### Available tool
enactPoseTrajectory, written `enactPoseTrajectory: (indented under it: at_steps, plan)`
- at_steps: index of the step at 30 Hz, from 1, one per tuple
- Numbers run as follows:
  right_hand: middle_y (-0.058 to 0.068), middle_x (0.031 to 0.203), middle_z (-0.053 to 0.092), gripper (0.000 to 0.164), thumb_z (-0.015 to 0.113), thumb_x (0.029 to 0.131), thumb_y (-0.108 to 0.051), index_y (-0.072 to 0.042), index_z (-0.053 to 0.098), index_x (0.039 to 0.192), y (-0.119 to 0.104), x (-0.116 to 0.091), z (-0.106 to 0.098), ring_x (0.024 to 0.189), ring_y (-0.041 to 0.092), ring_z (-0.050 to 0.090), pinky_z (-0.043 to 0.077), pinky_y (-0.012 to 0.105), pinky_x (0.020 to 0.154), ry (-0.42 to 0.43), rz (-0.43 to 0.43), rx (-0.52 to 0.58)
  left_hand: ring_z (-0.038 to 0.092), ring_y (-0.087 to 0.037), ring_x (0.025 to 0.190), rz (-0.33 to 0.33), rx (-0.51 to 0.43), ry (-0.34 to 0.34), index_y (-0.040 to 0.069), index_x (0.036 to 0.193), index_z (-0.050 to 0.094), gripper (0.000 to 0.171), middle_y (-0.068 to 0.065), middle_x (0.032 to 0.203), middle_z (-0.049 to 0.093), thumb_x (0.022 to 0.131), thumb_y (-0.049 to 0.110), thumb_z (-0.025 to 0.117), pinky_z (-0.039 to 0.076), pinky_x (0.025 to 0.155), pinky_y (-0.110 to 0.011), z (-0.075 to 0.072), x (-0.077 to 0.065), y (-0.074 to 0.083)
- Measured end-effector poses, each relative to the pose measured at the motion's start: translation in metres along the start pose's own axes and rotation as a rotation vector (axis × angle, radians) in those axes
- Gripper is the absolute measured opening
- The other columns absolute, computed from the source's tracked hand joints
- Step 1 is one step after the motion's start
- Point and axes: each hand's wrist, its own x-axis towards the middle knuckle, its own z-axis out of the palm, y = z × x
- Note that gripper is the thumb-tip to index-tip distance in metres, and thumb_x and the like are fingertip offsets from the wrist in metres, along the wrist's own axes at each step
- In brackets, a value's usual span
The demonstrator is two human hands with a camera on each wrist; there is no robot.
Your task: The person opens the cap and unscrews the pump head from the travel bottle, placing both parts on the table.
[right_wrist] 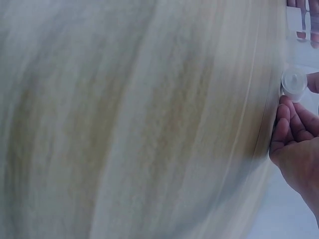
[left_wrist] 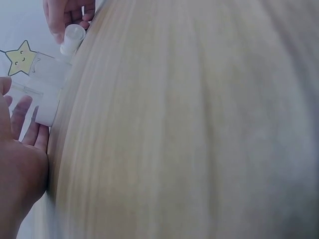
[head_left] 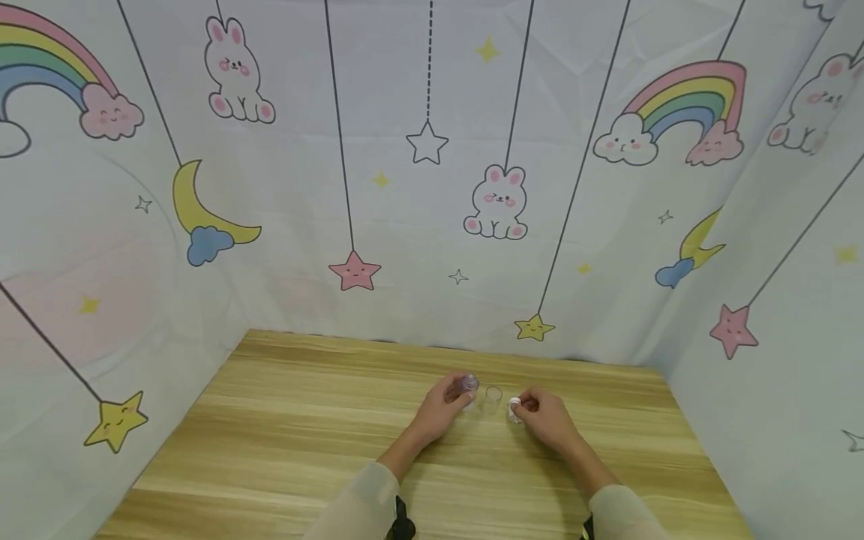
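My left hand (head_left: 435, 412) curls round a clear bottle (head_left: 469, 383) with a faint purple tint in the head view. A white lower part of that bottle (left_wrist: 47, 108) shows beside the fingers in the left wrist view. With thumb and fingertips, my right hand (head_left: 548, 421) pinches a small white cylinder (head_left: 515, 409). Its round end (right_wrist: 294, 81) faces the right wrist camera; its exact kind cannot be told. Between the two hands, a clear open-topped container (head_left: 493, 394) stands on the table, its wall (left_wrist: 49, 70) seen from the side in the left wrist view.
The wood-grain table (head_left: 304, 435) extends around both hands. A pale cloth backdrop (head_left: 405, 225) printed with stars, rabbits and rainbows rises along its back and sides. Both forearms, in light sleeves (head_left: 358, 506), reach in from the front.
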Motion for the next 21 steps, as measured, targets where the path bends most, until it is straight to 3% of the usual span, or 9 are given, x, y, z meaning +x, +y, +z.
enactPoseTrajectory:
  at_steps: [4,12,21]
  plan:
    - [0.001,0.089,0.070,0.016,0.076,0.097,-0.017,-0.003,0.073,0.104,0.000,0.000,-0.002,0.084,0.013,0.064,0.055,0.031,0.077,-0.005,0.006,0.004,0.056,-0.043,0.136,0.002,-0.013,-0.002,0.000,0.144,0.057,0.038,-0.023,0.138,0.063,0.108,0.011,0.061,0.043,0.117,-0.058,0.000,-0.001,0.005]
    - [0.001,0.091,0.069,0.018,0.076,0.097,-0.018,-0.002,0.073,0.106,0.000,0.002,-0.002,0.086,0.014,0.064,0.055,0.033,0.078,-0.016,0.002,0.011,0.057,-0.036,0.138,0.001,-0.012,-0.007,0.009,0.146,0.058,0.041,-0.016,0.141,0.064,0.108,0.021,0.064,0.045,0.117,-0.053,-0.003,0.004,-0.007]
    - [0.001,0.092,0.070,0.020,0.076,0.098,-0.020,-0.003,0.073,0.106,0.002,0.001,-0.002,0.086,0.014,0.064,0.055,0.032,0.078,-0.028,0.020,0.012,0.057,-0.034,0.137,-0.007,-0.016,-0.025,0.011,0.145,0.060,0.040,-0.014,0.140,0.064,0.107,0.024,0.066,0.046,0.117,-0.050,-0.003,0.005,-0.011]
